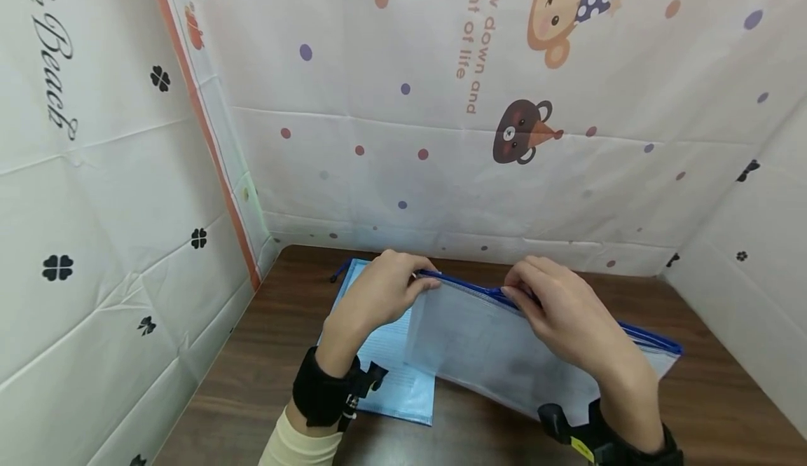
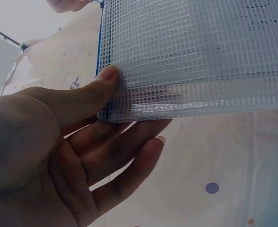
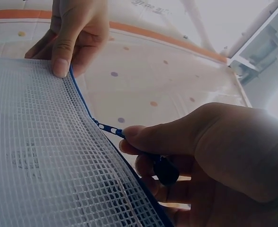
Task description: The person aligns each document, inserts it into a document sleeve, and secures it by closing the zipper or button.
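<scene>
Head view shows both hands on a translucent mesh zip pouch (image 1: pixel 504 347) held up at a slant above the dark wooden tabletop (image 1: pixel 265 354), its lower edge over a blue paper sheet (image 1: pixel 397 375) lying flat beneath it. The left hand (image 1: pixel 378 294) pinches the pouch's top corner, thumb in front and fingers behind; the left wrist view shows the thumb (image 2: pixel 98 82) pressed on the mesh and the other fingers fairly straight behind it. The right hand (image 1: pixel 561 312) pinches at the blue zip edge (image 1: pixel 649 336), and in the right wrist view its thumb and forefinger close on a small dark zip pull (image 3: pixel 165 171) with its dotted blue tab (image 3: pixel 108 128).

Judging from this, the zip could jam or the pull slip free if the left hand's corner grip gives way, since the soft pouch would buckle rather than stay taut. A skewed tug could also drag the pouch across the sheet below and shift it.

The pouch is clear plastic with a white grid weave and blue trim; faint printed paper shows through it, too blurred to read
</scene>
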